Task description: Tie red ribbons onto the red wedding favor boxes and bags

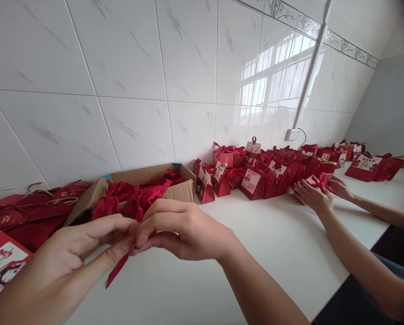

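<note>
Both my hands meet above the white table, fingertips pinched together on a red ribbon [117,272]. One end of the ribbon hangs down below the fingers; the rest is hidden behind them or blends with the ribbons beyond. My left hand [83,253] holds it from the left with thumb and fingers closed. From the right, my right hand [185,230] pinches at the same spot. Just behind the hands stands an open cardboard box [185,190] with a heap of red ribbons [130,194] in it.
Red gift boxes [252,180] stand in rows along the tiled wall. Red bags [63,198] lie at the left, near a printed red box [6,266]. At the right, a co-worker's hands [319,194] hold a red item over the white table [256,253].
</note>
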A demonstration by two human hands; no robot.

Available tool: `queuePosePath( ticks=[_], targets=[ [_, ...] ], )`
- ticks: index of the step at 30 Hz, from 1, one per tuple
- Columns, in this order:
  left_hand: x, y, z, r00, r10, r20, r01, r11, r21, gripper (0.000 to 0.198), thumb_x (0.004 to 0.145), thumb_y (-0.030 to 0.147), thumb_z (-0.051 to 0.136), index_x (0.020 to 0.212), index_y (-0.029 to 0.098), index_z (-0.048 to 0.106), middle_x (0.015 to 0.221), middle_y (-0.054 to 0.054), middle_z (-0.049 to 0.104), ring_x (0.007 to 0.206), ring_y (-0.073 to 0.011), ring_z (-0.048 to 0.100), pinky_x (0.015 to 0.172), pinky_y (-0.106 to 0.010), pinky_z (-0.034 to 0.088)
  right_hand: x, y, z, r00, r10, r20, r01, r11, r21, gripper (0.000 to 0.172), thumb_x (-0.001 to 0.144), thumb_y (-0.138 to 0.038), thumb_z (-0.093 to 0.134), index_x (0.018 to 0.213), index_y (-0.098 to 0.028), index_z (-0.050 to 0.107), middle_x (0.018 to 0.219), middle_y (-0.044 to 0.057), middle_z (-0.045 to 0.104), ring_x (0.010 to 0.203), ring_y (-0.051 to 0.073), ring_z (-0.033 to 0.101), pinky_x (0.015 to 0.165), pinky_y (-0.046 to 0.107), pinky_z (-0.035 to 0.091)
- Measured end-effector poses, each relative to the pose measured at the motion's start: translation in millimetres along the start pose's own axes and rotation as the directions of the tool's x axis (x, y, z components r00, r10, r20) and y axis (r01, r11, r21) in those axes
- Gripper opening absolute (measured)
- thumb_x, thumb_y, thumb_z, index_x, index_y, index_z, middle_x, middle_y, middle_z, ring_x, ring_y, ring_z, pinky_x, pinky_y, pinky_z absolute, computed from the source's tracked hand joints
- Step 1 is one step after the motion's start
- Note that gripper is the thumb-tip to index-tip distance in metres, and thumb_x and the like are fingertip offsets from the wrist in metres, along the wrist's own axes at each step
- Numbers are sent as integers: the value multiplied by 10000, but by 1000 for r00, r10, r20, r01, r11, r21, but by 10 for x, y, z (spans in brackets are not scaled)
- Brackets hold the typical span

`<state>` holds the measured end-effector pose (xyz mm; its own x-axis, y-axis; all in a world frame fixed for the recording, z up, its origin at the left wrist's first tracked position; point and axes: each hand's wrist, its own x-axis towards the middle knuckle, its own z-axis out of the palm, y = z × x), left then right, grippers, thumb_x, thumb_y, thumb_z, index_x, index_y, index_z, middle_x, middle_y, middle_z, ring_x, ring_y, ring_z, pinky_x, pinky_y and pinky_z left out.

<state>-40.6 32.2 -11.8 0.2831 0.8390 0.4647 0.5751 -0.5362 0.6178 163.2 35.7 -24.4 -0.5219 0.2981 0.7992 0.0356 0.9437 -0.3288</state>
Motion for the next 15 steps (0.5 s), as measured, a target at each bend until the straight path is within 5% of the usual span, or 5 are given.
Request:
queuePosePath(
  ticks=[3, 9, 12, 14, 15],
  targets=[
    [-6, 125, -8, 950, -90, 298, 164, 958, -234, 182, 821, 354, 552, 815, 262, 710, 753, -7, 707, 753, -187, 671, 673, -264, 559, -22, -102, -9, 999, -4, 49, 6, 999, -43, 156, 932, -156, 467, 861, -156, 605, 937, 83, 601, 844, 142, 601, 773, 246, 532],
    [-95, 359, 1, 862, -73, 502, 350, 803, -483, 151, 821, 315, 585, 746, 187, 611, 651, -8, 608, 607, -128, 581, 555, -235, 445, -79, -307, -79, 989, 113, 94, -108, 993, -50, 165, 947, -136, 450, 941, -199, 603, 923, 48, 596, 802, 112, 608, 714, 208, 520],
    [-167, 224, -173, 913, -185, 363, 299, 909, -290, 229, 846, 421, 556, 905, 208, 617, 814, -42, 674, 793, -182, 627, 684, -278, 485, -93, -310, -102, 987, 136, 86, -129, 988, -83, 159, 926, -100, 483, 909, -198, 606, 891, 27, 579, 741, 89, 579, 643, 188, 495],
    [-207, -29, -409, 953, -290, 83, 293, 956, -19, 277, 840, 471, 531, 934, 224, 616, 948, -59, 683, 910, -222, 627, 778, -322, 492, -95, -317, -120, 992, 111, 55, -106, 991, -84, 151, 908, -75, 508, 902, -189, 606, 900, 28, 586, 771, 91, 580, 660, 192, 491],
    [-218, -197, -550, 938, -329, -107, 341, 930, 134, 288, 824, 489, 529, 910, 227, 614, 961, -59, 681, 897, -234, 629, 780, -341, 497, -95, -327, -134, 995, 89, 36, -86, 993, -75, 152, 900, -60, 516, 901, -183, 604, 904, 30, 596, 794, 94, 586, 681, 195, 493]
  ],
)
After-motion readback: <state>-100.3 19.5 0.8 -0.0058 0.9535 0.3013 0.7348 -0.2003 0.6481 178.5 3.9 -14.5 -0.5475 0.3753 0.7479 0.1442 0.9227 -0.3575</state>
